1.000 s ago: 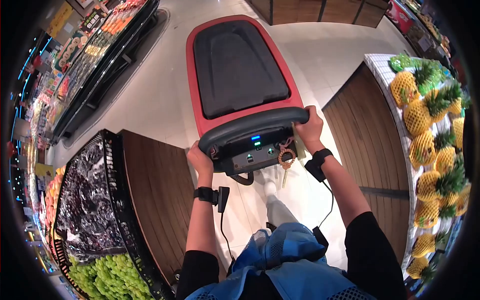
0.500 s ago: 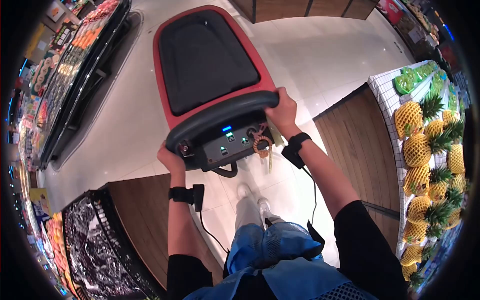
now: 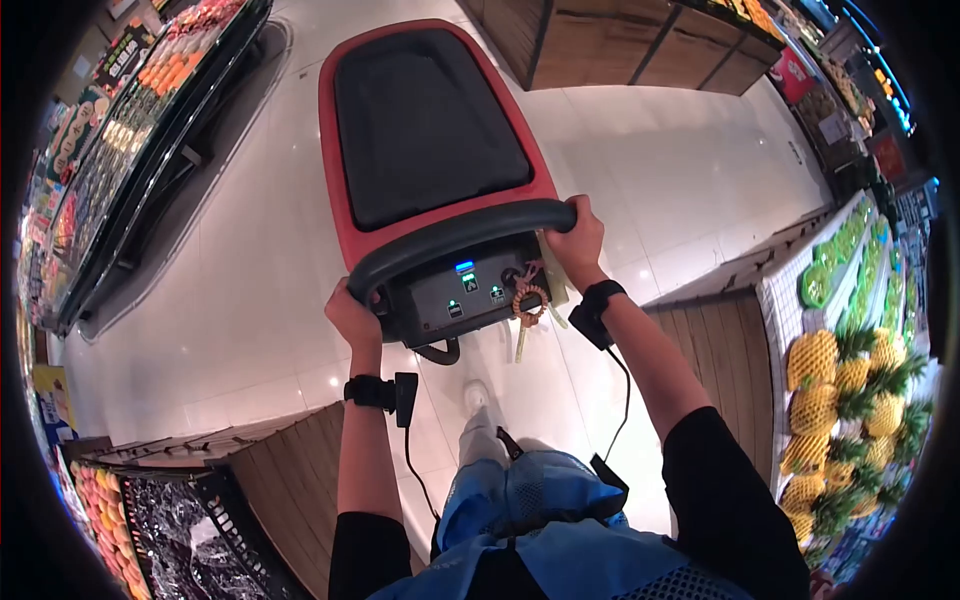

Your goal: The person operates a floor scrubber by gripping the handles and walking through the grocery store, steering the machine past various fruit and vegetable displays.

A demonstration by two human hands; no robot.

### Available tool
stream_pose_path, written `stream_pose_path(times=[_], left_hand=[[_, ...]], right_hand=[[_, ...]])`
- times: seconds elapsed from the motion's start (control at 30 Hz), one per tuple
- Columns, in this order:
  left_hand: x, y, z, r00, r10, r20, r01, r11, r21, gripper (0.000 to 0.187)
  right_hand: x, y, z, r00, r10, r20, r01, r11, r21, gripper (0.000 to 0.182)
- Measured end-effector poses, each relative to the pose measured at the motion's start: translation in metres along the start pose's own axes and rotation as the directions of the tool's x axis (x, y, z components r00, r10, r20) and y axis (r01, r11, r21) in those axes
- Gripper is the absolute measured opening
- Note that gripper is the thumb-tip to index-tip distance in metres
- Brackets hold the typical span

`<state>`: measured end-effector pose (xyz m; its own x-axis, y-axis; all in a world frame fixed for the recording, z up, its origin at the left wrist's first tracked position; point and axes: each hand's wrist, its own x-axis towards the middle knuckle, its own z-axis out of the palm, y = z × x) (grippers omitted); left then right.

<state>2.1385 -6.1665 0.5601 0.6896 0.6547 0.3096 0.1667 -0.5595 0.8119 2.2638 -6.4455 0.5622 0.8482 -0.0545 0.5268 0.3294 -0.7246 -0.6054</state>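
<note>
A walk-behind floor scrubber (image 3: 430, 130), red with a black lid, stands upright in front of me. Its black curved handlebar (image 3: 462, 222) runs across the near side, above a control panel (image 3: 460, 292) with lit green and blue indicators. My left hand (image 3: 353, 316) is closed around the left end of the bar. Around the right end, my right hand (image 3: 580, 238) has its fingers wrapped too. A coiled key band (image 3: 529, 303) hangs at the panel's right side, near my right hand. Both wrists carry black straps with cables.
A long refrigerated produce case (image 3: 170, 150) lines the left. On the right stands a wooden display (image 3: 725, 350) with netted pineapples (image 3: 815, 410). More wooden stands (image 3: 620, 50) are ahead. A black-lined fruit stand (image 3: 190, 525) is at lower left. Pale tiled floor (image 3: 240, 300) runs between them.
The scrubber and I have moved forward along the aisle. The side displays have shifted back toward me, and the wooden stand ahead shows more fully. Both hands keep their hold.
</note>
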Motion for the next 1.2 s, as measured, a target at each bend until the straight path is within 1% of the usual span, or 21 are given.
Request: stream_pose_path(times=[0.03,0.1,0.17,0.2,0.27,0.3,0.37,0.4,0.47,0.5,0.57,0.6,0.7,0.77,0.8,0.87,0.9,0.97,1.1,1.17,1.2], left_hand=[[0.014,-0.002,0.008,1.000,0.017,-0.009,-0.017,1.000,0.014,0.013],[0.039,-0.011,0.019,0.999,0.040,-0.012,-0.039,0.998,0.040,0.012],[0.068,-0.017,0.036,0.997,0.071,0.018,-0.071,0.997,-0.016,0.023],[0.084,-0.016,0.044,0.997,0.076,0.012,-0.076,0.997,-0.011,0.023],[0.107,-0.018,0.061,0.996,0.080,-0.050,-0.076,0.994,0.082,0.013],[0.119,-0.013,0.067,0.996,0.074,-0.050,-0.070,0.993,0.091,0.013],[0.143,-0.001,0.079,0.985,0.151,-0.083,-0.144,0.986,0.084,0.022],[0.155,0.003,0.086,0.984,0.154,-0.086,-0.146,0.985,0.091,0.022],[0.181,0.010,0.101,0.995,-0.047,-0.088,0.036,0.992,-0.124,0.032],[0.196,0.010,0.108,0.994,-0.043,-0.097,0.031,0.992,-0.120,0.032],[0.221,0.002,0.121,0.995,-0.090,-0.044,0.082,0.984,-0.155,0.037],[0.233,-0.002,0.127,0.995,-0.088,-0.052,0.079,0.986,-0.147,0.037],[0.272,-0.005,0.141,0.994,-0.073,-0.076,0.057,0.979,-0.198,0.038],[0.295,-0.003,0.155,0.993,-0.101,-0.067,0.081,0.963,-0.256,0.041],[0.309,-0.004,0.162,0.992,-0.104,-0.069,0.084,0.967,-0.241,0.041],[0.334,-0.008,0.174,0.994,-0.056,-0.095,0.053,0.998,-0.042,0.045],[0.345,-0.009,0.179,0.993,-0.058,-0.098,0.055,0.998,-0.039,0.045],[0.373,-0.010,0.192,0.981,-0.184,-0.061,0.159,0.943,-0.292,0.045],[0.427,-0.014,0.215,0.986,-0.146,-0.076,0.121,0.956,-0.269,0.043],[0.458,-0.011,0.226,0.992,-0.116,-0.049,0.104,0.975,-0.196,0.042],[0.475,-0.015,0.233,0.992,-0.118,-0.048,0.107,0.975,-0.195,0.042]], right_hand=[[0.012,0.000,0.011,1.000,-0.010,-0.016,0.009,1.000,-0.016,0.035],[0.036,0.000,0.030,1.000,-0.001,0.001,0.001,1.000,-0.006,0.035],[0.062,0.004,0.049,1.000,-0.024,-0.008,0.024,1.000,0.001,0.034],[0.076,0.003,0.058,1.000,-0.025,-0.011,0.025,1.000,0.009,0.034],[0.099,0.005,0.074,0.999,-0.036,-0.025,0.037,0.999,0.015,0.034],[0.111,0.006,0.083,0.999,-0.033,-0.016,0.034,0.999,0.021,0.034],[0.137,0.007,0.102,1.000,-0.024,-0.019,0.025,0.999,0.034,0.033],[0.150,0.009,0.110,1.000,-0.023,-0.018,0.024,0.999,0.042,0.033],[0.176,0.011,0.127,1.000,-0.021,-0.003,0.022,0.999,0.035,0.033],[0.190,0.012,0.136,1.000,-0.025,-0.004,0.025,0.999,0.046,0.033],[0.214,0.012,0.152,0.999,-0.018,0.029,0.017,0.999,0.046,0.034],[0.225,0.010,0.160,0.999,-0.019,0.031,0.018,0.998,0.058,0.034],[0.259,0.005,0.185,0.998,-0.048,0.027,0.046,0.996,0.072,0.034],[0.282,0.008,0.203,0.997,-0.038,0.063,0.034,0.998,0.056,0.034],[0.294,0.007,0.212,0.997,-0.032,0.072,0.027,0.997,0.066,0.034],[0.316,0.006,0.225,0.995,-0.026,0.098,0.018,0.997,0.079,0.034],[0.324,0.007,0.234,0.994,-0.027,0.102,0.019,0.996,0.082,0.034],[0.349,0.008,0.255,0.995,-0.063,0.076,0.056,0.995,0.087,0.034],[0.392,0.006,0.292,0.993,-0.055,0.101,0.045,0.994,0.102,0.034],[0.417,0.005,0.313,0.994,-0.037,0.103,0.026,0.994,0.106,0.034],[0.429,0.004,0.325,0.994,-0.037,0.106,0.026,0.994,0.105,0.034]])
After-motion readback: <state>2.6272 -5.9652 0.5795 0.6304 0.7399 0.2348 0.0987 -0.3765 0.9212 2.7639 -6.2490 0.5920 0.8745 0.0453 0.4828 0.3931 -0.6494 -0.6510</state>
